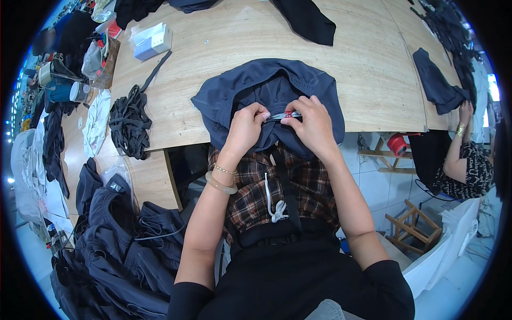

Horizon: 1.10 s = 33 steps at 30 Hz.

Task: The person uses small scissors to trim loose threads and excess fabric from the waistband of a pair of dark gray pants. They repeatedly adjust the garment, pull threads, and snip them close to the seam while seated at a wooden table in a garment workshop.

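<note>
A dark navy garment [314, 80] with a gathered, elastic-looking waistband lies at the table's near edge and hangs partly over my lap. My left hand [246, 125] is closed in a pinch on the garment's fabric, inside the waistband opening. Between finger and thumb, my right hand [309, 122] grips small thread snips [288, 114] with a red part. Their metal blades point left, toward my left fingertips. Whether a thread lies between the blades is too small to tell.
On the wooden table [373, 80] are a tissue box [152, 41], a heap of black straps [129, 122] and a black cloth piece [309, 21]. Dark garments [112, 250] pile up at lower left. At right, another person's hand [465, 113] touches dark cloth, above a wooden stool [413, 226].
</note>
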Each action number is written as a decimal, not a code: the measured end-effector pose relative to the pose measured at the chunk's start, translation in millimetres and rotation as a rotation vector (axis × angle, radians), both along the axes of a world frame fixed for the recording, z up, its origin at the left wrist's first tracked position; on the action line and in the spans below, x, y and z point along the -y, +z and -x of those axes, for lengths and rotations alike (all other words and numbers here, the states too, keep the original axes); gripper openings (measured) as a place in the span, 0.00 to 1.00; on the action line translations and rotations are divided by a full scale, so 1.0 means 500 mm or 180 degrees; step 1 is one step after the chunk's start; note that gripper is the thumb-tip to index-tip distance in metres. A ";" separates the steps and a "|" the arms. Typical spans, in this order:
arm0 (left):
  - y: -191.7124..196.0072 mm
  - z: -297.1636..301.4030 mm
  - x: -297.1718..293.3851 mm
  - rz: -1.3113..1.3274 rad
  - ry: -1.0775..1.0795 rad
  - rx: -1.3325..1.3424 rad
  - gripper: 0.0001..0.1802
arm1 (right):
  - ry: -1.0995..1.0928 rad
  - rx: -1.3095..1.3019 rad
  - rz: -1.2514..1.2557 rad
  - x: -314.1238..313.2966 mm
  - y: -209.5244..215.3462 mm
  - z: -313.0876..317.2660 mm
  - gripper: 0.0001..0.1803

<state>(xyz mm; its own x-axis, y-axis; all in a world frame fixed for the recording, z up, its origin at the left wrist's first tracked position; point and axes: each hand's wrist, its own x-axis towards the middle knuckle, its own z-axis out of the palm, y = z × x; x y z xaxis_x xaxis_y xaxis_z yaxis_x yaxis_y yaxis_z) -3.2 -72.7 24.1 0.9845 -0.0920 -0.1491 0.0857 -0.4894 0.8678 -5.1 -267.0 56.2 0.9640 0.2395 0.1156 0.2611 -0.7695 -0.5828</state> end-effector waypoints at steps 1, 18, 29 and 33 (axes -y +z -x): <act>-0.001 0.000 0.000 0.0013 -0.0002 0.0016 0.08 | 0.0002 0.0021 -0.0004 -0.002 -0.002 0.000 0.13; 0.110 0.072 0.012 -0.0260 -0.0910 0.0454 0.10 | -0.1173 -0.0318 -0.2491 0.068 -0.027 -0.025 0.12; 0.028 -0.041 0.114 -0.1074 0.0545 0.0726 0.11 | -0.1226 -0.0449 -0.2611 0.065 -0.007 -0.006 0.12; 0.024 -0.055 0.090 -0.0534 0.0549 0.0340 0.10 | -0.1222 -0.0293 -0.2384 0.070 -0.013 -0.003 0.13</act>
<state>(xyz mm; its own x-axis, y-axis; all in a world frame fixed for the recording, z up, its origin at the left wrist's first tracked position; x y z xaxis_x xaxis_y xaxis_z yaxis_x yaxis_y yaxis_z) 24.2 -117.9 35.9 0.9945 0.0958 -0.0424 0.0925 -0.6134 0.7844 -3.4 -302.2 49.7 0.9762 -0.2149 0.0303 -0.0130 -0.1972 -0.9803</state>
